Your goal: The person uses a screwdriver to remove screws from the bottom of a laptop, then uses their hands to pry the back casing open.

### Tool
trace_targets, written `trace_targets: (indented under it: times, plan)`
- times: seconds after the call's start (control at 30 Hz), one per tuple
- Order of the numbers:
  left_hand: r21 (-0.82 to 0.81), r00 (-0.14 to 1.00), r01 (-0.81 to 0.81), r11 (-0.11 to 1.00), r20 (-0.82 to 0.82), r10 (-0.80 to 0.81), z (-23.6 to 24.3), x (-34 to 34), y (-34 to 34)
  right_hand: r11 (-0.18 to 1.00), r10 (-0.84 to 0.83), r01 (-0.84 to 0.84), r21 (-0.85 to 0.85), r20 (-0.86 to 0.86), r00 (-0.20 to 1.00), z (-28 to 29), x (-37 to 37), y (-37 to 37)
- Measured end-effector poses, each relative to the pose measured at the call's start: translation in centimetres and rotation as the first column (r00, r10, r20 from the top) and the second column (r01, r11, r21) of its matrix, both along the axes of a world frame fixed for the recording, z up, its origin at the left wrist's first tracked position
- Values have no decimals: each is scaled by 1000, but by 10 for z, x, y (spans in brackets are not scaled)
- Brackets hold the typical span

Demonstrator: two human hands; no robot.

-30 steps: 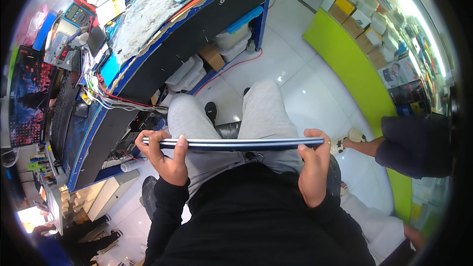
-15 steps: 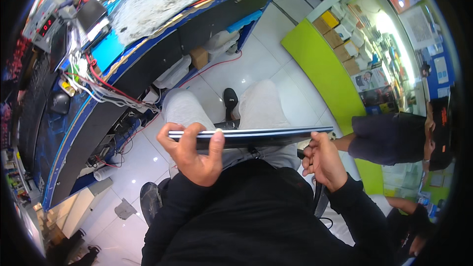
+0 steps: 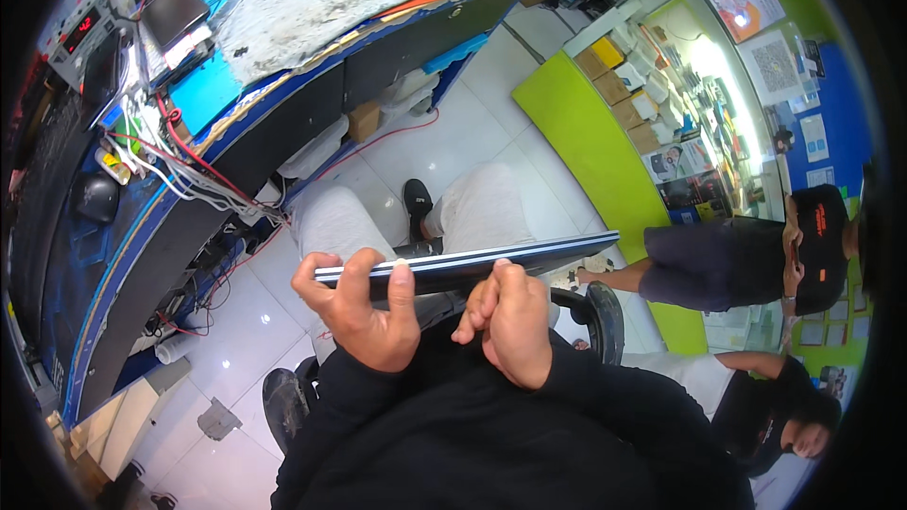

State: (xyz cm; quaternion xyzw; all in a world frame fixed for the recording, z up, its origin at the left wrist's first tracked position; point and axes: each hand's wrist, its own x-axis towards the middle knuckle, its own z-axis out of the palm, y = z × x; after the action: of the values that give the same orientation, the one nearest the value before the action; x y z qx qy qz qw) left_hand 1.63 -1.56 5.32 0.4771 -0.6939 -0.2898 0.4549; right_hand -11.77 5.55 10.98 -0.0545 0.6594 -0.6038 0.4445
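Observation:
A thin, closed laptop [image 3: 444, 269] is tilted nearly edge-on above my lap, its pale edges uppermost and its dark face towards me. My left hand [image 3: 364, 312] grips its left end, the thumb on the near side and fingers over the top edge. In front of the dark face, my right hand [image 3: 515, 326] is closed with fingers curled. Its uppermost fingertip touches the laptop's edge near the middle. Whether anything small sits inside those curled fingers is hidden.
At left stands a cluttered workbench [image 3: 293, 19] with a power supply [image 3: 76, 33] and tangled cables [image 3: 179, 170]. A lime-green display counter [image 3: 595, 151] stands right. Two people are at right, one standing [image 3: 727, 260]. Black chair armrests [image 3: 605, 316] flank me.
My right hand has moved left along the laptop's edge, from near its right end to about the middle. The laptop's right end has risen slightly. My left hand keeps its grip.

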Motion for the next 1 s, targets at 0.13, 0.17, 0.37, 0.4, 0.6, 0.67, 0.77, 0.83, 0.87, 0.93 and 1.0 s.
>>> trace_targets:
  times: [0.13,0.17,0.37,0.4,0.6,0.67,0.77,0.83,0.87,0.93,1.0]
  plan:
    - [47,997,47,998,-68,-44,1,-5,2,999,53,-53,5,0,999,4,-12,6]
    - [26,998,44,999,-42,-43,2,-6,3,998,67,-67,-4,21,998,5,-16,10]
    - [-34,997,54,998,53,-52,2,-12,11,954,298,-300,5,-117,947,6,-22,20]
    - [-26,997,59,998,60,-57,2,-13,12,928,359,-369,-43,-155,920,5,-15,18]
    - [87,990,140,986,-17,-139,9,-2,0,921,389,-374,-108,223,894,-3,27,-16]
    - [149,989,137,979,-76,-127,14,2,-2,878,477,-452,-156,352,805,8,14,-15]
    - [160,992,127,979,8,-130,20,5,3,598,801,-787,-149,145,581,38,-26,1]
    - [127,995,89,988,29,-93,20,1,8,462,514,-887,1,-816,266,56,-63,5]
    - [146,997,65,987,30,-70,21,-1,12,457,298,-882,113,-954,32,62,-87,1]
    - [164,999,13,986,38,-19,22,-7,16,433,333,-821,373,-912,-239,67,-125,-13]
    - [181,1000,-4,983,16,1,23,-13,17,348,407,-831,433,-869,-282,59,-145,-26]
